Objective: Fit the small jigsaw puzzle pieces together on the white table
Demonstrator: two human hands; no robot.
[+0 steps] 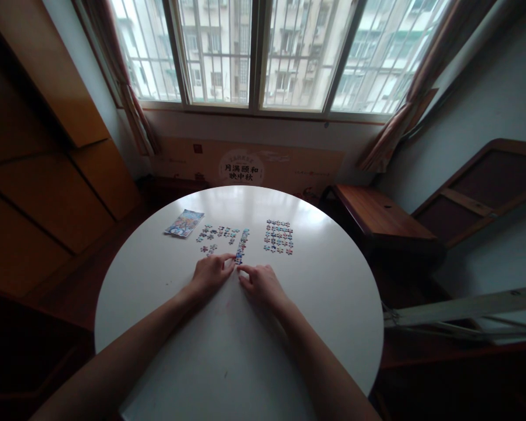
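A narrow strip of joined jigsaw pieces [242, 242] runs away from me across the white round table [179, 351]. My left hand [211, 272] rests at the strip's near end, index fingertip against its left side and thumb a little apart below. From the near right, my right hand [263, 283] reaches its index fingertip to the strip's bottom edge, the thumb spread beneath and the other fingers curled. Loose jigsaw pieces [208, 233] lie scattered beyond my left hand. More jigsaw pieces [279, 237] sit in neat rows to the right of the strip.
A printed picture sheet [184, 223] lies at the table's far left. Past the table stand a printed board [280, 166] and a barred window [254, 52]. A wooden bench-like piece [377, 207] is at the right, wooden cabinets [30, 199] at the left.
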